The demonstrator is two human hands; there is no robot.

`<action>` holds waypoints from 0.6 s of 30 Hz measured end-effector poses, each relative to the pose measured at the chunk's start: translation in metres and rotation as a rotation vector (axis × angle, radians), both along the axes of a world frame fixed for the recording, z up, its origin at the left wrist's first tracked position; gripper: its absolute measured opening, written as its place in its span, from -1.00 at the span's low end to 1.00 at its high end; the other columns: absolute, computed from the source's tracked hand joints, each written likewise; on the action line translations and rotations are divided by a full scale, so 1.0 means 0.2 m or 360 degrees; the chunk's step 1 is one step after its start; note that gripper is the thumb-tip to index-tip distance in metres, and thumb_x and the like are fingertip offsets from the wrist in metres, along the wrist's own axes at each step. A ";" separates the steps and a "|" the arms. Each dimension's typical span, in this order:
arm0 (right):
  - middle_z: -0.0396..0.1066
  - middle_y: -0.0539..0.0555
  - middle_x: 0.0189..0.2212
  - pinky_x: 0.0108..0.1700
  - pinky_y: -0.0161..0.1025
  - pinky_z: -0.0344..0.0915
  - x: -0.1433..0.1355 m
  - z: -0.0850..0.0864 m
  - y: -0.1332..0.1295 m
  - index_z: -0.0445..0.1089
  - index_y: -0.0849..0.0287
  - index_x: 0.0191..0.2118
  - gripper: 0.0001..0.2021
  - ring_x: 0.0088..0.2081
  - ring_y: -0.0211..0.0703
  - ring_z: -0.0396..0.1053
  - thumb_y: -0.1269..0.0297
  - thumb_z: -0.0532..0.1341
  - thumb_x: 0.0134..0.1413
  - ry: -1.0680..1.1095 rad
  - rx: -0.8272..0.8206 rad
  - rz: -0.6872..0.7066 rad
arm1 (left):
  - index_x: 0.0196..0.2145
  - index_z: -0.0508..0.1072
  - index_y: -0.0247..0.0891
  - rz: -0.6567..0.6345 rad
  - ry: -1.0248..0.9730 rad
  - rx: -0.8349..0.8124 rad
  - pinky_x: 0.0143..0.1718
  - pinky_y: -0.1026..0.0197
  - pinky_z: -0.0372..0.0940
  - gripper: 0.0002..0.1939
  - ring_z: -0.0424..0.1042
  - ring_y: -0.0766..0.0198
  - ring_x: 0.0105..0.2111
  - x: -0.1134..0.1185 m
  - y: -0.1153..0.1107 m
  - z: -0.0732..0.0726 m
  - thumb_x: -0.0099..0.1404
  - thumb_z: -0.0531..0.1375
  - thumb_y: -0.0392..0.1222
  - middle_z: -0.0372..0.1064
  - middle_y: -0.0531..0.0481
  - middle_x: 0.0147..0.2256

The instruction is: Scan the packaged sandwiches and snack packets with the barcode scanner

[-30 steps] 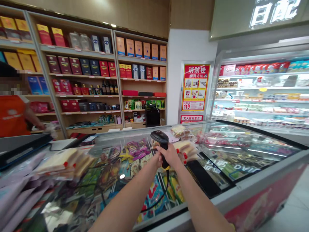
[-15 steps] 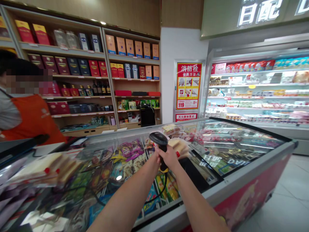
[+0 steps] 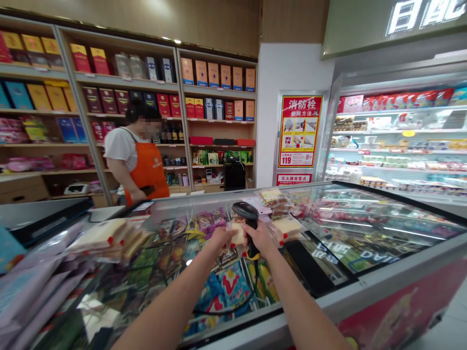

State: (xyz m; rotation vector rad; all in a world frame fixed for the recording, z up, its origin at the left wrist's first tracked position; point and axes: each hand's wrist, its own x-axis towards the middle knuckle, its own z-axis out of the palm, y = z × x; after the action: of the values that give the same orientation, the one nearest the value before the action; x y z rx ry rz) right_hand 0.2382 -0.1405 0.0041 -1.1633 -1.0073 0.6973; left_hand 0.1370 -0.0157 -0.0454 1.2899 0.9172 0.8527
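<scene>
My right hand is wrapped round the handle of a black barcode scanner, held upright above the glass-topped freezer. A coiled black cable hangs from its yellow-ringed base. My left hand is closed at the edge of a clear-wrapped packet of pale bread, partly hidden behind the scanner. More wrapped bread packets lie just right of my right hand. Through the glass, colourful ice cream packets show beneath my forearms.
On the left, a stack of bread packets and lilac packages lie on the freezer. Behind it stands a person in an orange apron, near shelves of boxes. An open refrigerated display is at the right.
My left hand has moved away from the scanner to its left, and the bread packet now shows between my hands. My view has swung left, bringing the person in the apron more fully into sight.
</scene>
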 end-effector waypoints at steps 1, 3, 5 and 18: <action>0.28 -0.13 -0.70 -0.66 -0.33 0.25 -0.01 0.02 0.01 0.29 0.16 -0.39 -0.66 -0.73 -0.28 0.27 0.03 0.32 -0.20 0.0046 -0.0005 0.0006 | -0.58 0.41 -0.31 0.0060 -0.0024 0.0030 -0.65 0.27 0.19 -0.72 0.31 0.26 -0.69 -0.03 0.02 0.01 -0.17 0.43 -0.18 0.28 0.05 -0.71; 0.27 -0.14 -0.71 -0.67 -0.32 0.26 -0.04 0.04 0.05 0.28 0.16 -0.40 -0.63 -0.74 -0.28 0.25 0.01 0.34 -0.25 0.0114 -0.0015 0.0010 | -0.50 0.44 -0.32 0.0145 -0.0121 0.0045 -0.60 0.26 0.23 -0.71 0.35 0.26 -0.63 -0.08 0.06 0.02 -0.17 0.41 -0.15 0.35 0.04 -0.64; 0.26 -0.13 -0.72 -0.68 -0.32 0.26 -0.07 0.05 0.08 0.27 0.16 -0.42 -0.63 -0.74 -0.28 0.24 0.00 0.35 -0.26 0.0130 -0.0005 0.0029 | -0.44 0.46 -0.32 0.0283 -0.0276 0.0116 -0.55 0.26 0.27 -0.67 0.37 0.28 -0.58 -0.14 0.11 0.04 -0.16 0.39 -0.11 0.38 0.04 -0.58; 0.26 -0.14 -0.69 -0.66 -0.32 0.24 -0.08 -0.13 0.09 0.25 0.15 -0.43 -0.66 -0.73 -0.31 0.24 0.01 0.31 -0.17 -0.0029 -0.0196 0.0098 | -0.37 0.42 -0.29 0.0701 -0.0577 0.0408 -0.39 0.22 0.32 -0.53 0.37 0.28 -0.47 -0.28 0.25 -0.03 -0.14 0.35 0.11 0.39 0.04 -0.49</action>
State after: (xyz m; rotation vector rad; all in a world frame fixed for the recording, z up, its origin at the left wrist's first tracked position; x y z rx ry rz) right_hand 0.2216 -0.1233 -0.0221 -1.2512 -1.0310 0.8081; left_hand 0.0814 0.0343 -0.0513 1.1069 0.8269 1.5358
